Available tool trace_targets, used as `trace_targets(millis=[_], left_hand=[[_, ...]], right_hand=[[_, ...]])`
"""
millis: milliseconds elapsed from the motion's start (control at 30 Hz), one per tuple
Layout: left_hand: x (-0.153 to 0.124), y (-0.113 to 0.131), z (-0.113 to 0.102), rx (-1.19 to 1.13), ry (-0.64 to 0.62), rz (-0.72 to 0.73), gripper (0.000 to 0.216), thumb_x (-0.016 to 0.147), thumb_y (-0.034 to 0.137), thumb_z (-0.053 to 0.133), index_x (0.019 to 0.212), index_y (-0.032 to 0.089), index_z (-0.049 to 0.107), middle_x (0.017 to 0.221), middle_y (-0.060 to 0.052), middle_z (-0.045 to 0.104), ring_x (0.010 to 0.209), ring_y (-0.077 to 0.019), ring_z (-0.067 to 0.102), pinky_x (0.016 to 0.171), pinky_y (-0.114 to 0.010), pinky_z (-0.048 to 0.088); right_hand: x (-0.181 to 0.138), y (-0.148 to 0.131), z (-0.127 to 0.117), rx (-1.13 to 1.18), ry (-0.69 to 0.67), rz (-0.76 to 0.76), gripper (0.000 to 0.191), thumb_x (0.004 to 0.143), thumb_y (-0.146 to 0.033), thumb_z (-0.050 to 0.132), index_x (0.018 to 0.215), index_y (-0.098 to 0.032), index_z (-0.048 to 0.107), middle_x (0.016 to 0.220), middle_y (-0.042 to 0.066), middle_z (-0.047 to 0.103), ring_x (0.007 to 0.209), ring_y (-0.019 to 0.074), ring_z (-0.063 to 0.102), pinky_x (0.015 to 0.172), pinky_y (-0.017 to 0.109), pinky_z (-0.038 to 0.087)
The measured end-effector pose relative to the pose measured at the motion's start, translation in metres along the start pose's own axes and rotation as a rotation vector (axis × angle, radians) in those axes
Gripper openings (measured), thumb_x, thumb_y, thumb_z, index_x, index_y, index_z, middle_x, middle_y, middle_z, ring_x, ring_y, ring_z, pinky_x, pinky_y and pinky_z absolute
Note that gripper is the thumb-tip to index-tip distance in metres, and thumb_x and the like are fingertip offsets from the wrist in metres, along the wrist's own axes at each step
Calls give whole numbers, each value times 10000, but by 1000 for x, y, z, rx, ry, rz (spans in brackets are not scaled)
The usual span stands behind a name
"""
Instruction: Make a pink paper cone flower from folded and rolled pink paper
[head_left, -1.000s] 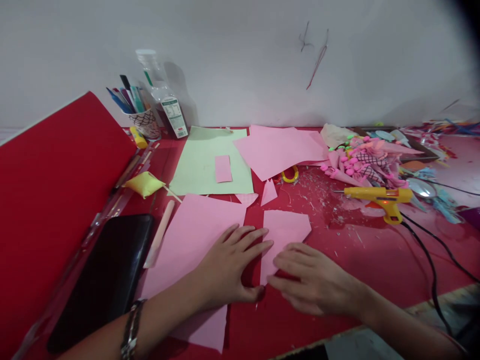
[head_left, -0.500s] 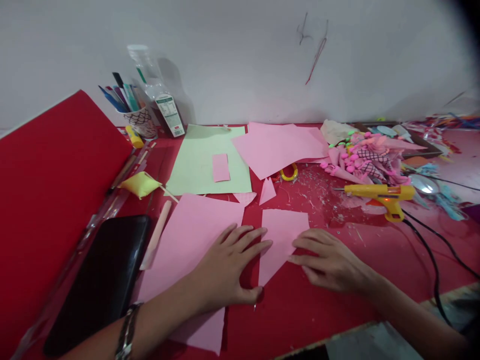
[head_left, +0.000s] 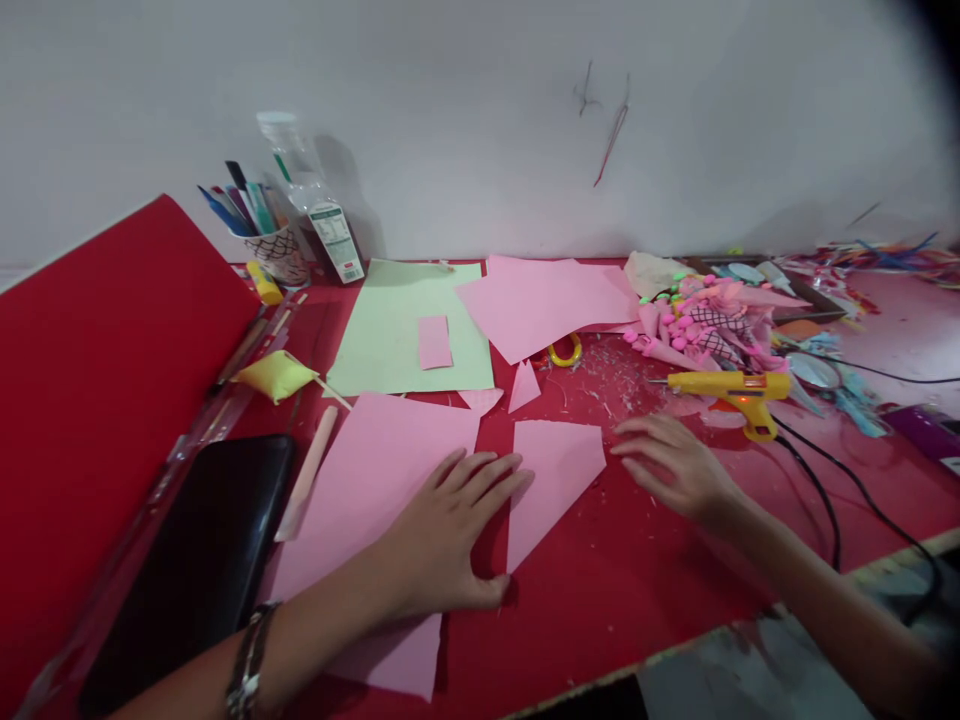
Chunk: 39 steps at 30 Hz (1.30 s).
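Observation:
My left hand (head_left: 454, 535) lies with fingers spread across the right side of a large pink sheet (head_left: 375, 480). Its fingertips touch the left edge of a smaller cut piece of pink paper (head_left: 551, 475), which lies flat and tapers to a point towards me. Just right of that piece, my right hand (head_left: 675, 465) hovers over the red table with fingers stretched out and nothing in them. Beyond the cut piece lie a small folded pink paper (head_left: 524, 387) and the yellow handle of scissors (head_left: 566, 350), mostly covered by more pink paper (head_left: 540, 305).
A yellow glue gun (head_left: 735, 388) with a black cord lies at right, before a heap of pink paper cones (head_left: 705, 325). A black phone (head_left: 195, 560), a pen cup (head_left: 276, 257), a bottle (head_left: 319, 215) and a green sheet (head_left: 375, 345) stand or lie left and behind.
My right hand has left the cut piece's right edge and moved right and away from me. My left hand has stayed in place; the whole view has shifted slightly.

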<state>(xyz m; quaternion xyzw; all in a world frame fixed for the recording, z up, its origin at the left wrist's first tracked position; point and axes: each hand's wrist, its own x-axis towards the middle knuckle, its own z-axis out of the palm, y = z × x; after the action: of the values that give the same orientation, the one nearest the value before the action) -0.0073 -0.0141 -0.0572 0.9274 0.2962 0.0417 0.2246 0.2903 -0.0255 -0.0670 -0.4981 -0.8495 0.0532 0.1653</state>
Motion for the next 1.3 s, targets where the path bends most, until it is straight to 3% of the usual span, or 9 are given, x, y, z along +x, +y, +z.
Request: trace_targets(millis=[167,400,533,700,833,967,1033,1100,1300], left_hand=[[-3,0,-5,-37,4,-11,925,610,522,585,1347,224,111,1401,-64,203,1247,-259,213,1024,-442,159],[-2,7,-4,73,129,-49,914,614,545,598,1339,236,136,1396,-90,182,1238,-296,200,976,-449,246],[0,16,-4,302,250,20,689,729,463,540,1298,201,253,1313,-94,343,1165,-278,304,944,-422,271],[3,19,-14,566,302,66,248,849,114,334,1038,167,484,887,-69,595,756,-194,521,604,-312,388],[5,9,-20,498,328,15,164,818,103,361,852,174,505,713,-27,578,609,-161,517,490,-257,362],[4,-1,-15,84,472,-92,115,809,129,375,839,184,472,748,-2,577,616,-116,534,531,-216,413],[4,-4,-10,-138,498,-71,131,804,116,379,872,190,463,803,1,576,708,-104,554,601,-202,444],[5,-4,-6,-225,498,-37,156,802,98,384,885,195,474,866,-3,579,824,-105,554,687,-205,452],[2,6,-2,85,312,43,425,743,137,510,1152,197,414,1105,-73,491,1044,-218,429,870,-359,376]], right_hand=[[13,-35,10,123,-107,26,411,783,-315,506,1167,-194,422,1107,98,534,1016,204,485,850,373,406],[20,-54,3,280,-240,142,303,825,-211,432,1127,-219,445,863,42,571,754,154,504,739,330,410],[26,-67,-1,591,-191,243,327,839,-212,400,1161,-210,342,755,-2,504,674,120,483,666,263,423],[32,-88,-13,826,-134,238,271,839,-228,396,1107,-206,366,780,6,474,720,111,493,681,230,440],[28,-87,-30,728,-86,97,415,806,-414,429,1161,-208,368,967,73,501,903,178,496,810,310,418],[20,-78,-34,419,-68,-110,808,628,-578,568,1265,-174,278,1242,140,357,1151,282,332,939,403,314],[17,-76,-27,232,30,-209,668,697,-469,570,1248,-196,311,1254,127,372,1156,269,331,951,434,270],[15,-77,-16,70,163,-291,324,830,-273,443,1152,-241,437,1169,72,484,1083,214,413,947,438,243],[10,-83,17,-294,149,-493,220,830,-95,409,950,-124,592,879,48,635,806,175,535,763,322,388]])
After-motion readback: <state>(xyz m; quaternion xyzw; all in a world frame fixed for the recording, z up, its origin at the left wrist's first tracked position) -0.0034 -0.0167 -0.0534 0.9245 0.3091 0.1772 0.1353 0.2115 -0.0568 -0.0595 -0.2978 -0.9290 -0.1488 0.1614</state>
